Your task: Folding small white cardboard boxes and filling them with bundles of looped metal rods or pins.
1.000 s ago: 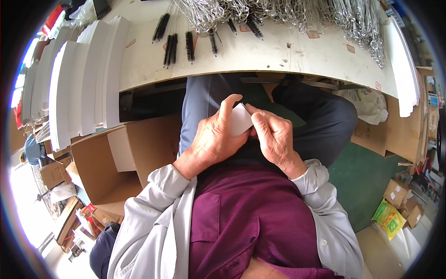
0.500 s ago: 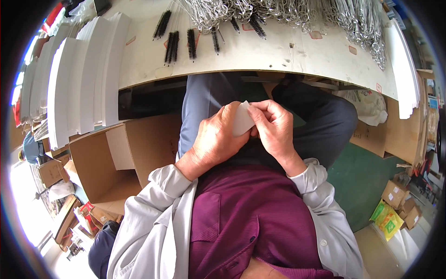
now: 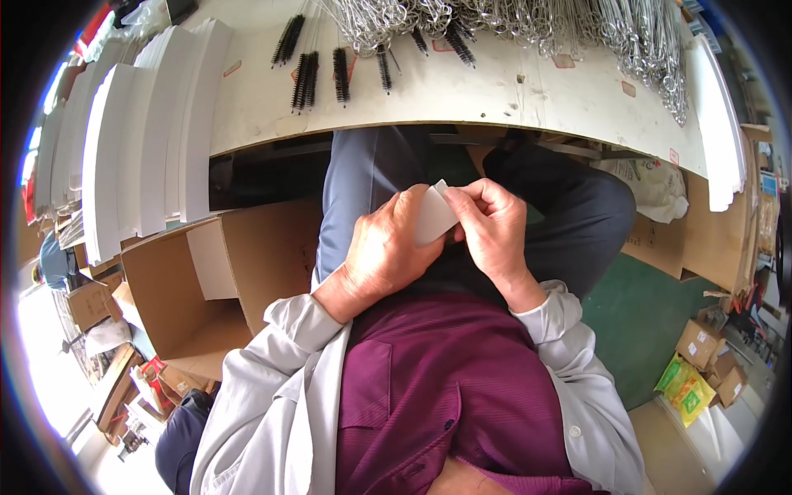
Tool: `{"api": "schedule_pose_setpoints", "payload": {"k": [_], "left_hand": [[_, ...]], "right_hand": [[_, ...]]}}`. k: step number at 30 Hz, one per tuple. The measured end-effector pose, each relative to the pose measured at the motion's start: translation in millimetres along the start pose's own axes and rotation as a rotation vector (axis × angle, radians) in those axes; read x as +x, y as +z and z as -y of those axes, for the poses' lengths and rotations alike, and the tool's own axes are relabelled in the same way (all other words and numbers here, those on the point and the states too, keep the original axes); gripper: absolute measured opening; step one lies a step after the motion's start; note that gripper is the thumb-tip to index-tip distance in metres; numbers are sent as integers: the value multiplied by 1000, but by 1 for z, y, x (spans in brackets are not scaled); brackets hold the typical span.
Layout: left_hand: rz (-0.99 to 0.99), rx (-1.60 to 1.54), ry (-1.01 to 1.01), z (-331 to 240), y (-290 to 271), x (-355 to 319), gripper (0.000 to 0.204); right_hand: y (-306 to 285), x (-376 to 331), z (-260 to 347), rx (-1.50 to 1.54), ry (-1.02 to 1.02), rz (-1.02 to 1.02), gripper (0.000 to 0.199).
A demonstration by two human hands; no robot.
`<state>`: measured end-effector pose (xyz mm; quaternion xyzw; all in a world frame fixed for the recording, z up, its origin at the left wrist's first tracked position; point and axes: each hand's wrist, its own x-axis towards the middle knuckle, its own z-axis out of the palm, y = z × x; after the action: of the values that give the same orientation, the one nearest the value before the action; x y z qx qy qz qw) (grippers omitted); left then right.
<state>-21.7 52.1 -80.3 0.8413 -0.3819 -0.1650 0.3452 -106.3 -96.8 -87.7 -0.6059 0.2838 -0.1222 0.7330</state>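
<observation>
White card (image 3: 431, 216) pinched between fingers of both hands above the lap. Left hand (image 3: 386, 252) curled behind it, right hand (image 3: 495, 227) closed on its upper edge. Beyond fingertips, black brushes (image 3: 318, 62) on white table (image 3: 528, 91); open cardboard box (image 3: 206, 289) leftward.

White worktable (image 3: 528, 91), front edge curved by the lens, spanning the upper frame. On it: black bristle brushes (image 3: 309, 70) with wire stems, lying in a loose row near the left-centre; a dense heap of bare wire loops (image 3: 577, 25) along the far edge, reaching to the right end; stacks of white sheets (image 3: 136, 157) standing on edge at the left end; further white sheets (image 3: 722, 140) at the right end.
</observation>
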Motion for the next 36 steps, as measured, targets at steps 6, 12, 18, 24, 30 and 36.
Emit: {"api": "schedule_pose_setpoints", "payload": {"k": [6,12,18,24,30,36], "left_hand": [[-32,-21,17,2,-2,-1,60],[-43,-32,10,0,-3,1,55],[-50,-47,6,5,-3,4,56],[-123,-5,32,6,-3,4,51],[-32,-120,-13,3,-13,2,64],[210,-410,-237,19,-79,-29,30]], "right_hand": [[-1,-8,-7,-127,-185,17,18],[2,-11,-20,-124,-278,70,34],[7,-13,-13,-284,-320,84,38],[14,-11,-9,-329,-414,68,35],[9,-6,-8,-147,-213,12,30],[-1,27,8,-51,-359,69,33]]}}
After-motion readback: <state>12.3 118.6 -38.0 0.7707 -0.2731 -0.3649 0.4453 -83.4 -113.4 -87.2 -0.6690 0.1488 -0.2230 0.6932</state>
